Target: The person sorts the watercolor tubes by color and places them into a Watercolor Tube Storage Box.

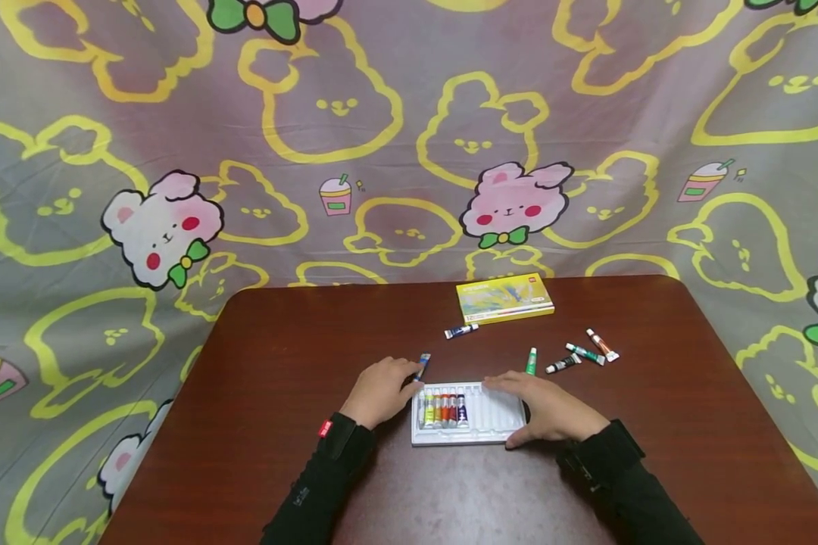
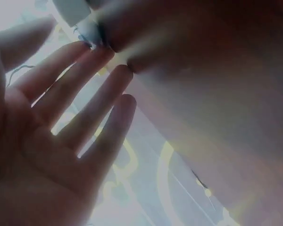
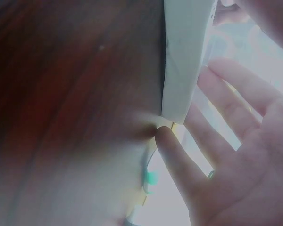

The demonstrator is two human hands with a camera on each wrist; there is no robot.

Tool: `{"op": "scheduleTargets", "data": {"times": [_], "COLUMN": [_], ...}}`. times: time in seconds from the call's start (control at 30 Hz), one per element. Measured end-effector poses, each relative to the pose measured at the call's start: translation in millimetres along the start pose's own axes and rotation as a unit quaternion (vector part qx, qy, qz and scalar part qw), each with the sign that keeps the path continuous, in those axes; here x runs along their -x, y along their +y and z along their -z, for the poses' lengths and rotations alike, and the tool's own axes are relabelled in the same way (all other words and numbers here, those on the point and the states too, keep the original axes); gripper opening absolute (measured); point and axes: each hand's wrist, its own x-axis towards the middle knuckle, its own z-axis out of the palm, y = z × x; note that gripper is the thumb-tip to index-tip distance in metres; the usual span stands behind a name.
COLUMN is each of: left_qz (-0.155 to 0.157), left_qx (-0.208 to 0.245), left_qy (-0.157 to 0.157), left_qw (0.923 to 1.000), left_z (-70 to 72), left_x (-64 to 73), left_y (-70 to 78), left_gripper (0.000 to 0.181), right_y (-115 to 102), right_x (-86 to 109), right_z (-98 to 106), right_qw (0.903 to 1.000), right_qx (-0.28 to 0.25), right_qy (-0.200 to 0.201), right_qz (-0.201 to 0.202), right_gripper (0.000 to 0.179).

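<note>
A white plastic paint tray (image 1: 496,435) lies on the table, with several coloured paint tubes (image 1: 443,411) side by side in its left slots. My right hand (image 1: 548,409) holds the tray's right end, thumb at the near corner and fingers along the far edge. In the right wrist view, the fingers (image 3: 224,101) lie against the tray's side (image 3: 184,61). My left hand (image 1: 379,390) is by the far left corner, its fingertips at a blue paint tube (image 1: 423,365). The left wrist view shows that hand's fingers (image 2: 96,108) fairly straight; the tips are blurred around the tube.
A yellow paint box (image 1: 504,297) lies at the back, with a dark blue tube (image 1: 461,331) in front of it. Right of it are a green tube (image 1: 532,361), a black tube (image 1: 563,364), a teal tube (image 1: 585,353) and a brown tube (image 1: 602,344). A patterned curtain (image 1: 395,174) hangs behind the table.
</note>
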Motion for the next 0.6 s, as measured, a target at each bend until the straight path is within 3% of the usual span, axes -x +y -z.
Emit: {"op": "scheduleTargets", "data": {"times": [0.1,0.23,0.43,0.6], "left_qz": [0.008,0.004,-0.019,-0.010], "left_qx": [-0.017,-0.040,-0.063,-0.071], "left_qy": [0.033,0.053,0.060,0.084], "left_qw": [0.9993,0.9978,0.9961,0.9939], "left_z": [-2.3,-4.7,-5.7,-5.5], "left_x": [-1.9,-3.9,-4.1,-6.5], "left_y": [-0.7,-1.3,-5.5,-15.1], "left_gripper": [0.029,0.019,0.025,0.021], "right_y": [0,1,1,0], "right_x": [-0.3,-0.1,0.1,0.3], "right_z": [0,-2,-2,-1], "right_qw": [1.0000,1.0000,1.0000,1.0000], "right_qx": [0.001,0.002,0.004,0.000], "right_qy": [0.002,0.003,0.001,0.005], "right_qz": [0.001,0.002,0.005,0.008], "right_gripper": [0.094,0.095,0.094,0.094]}}
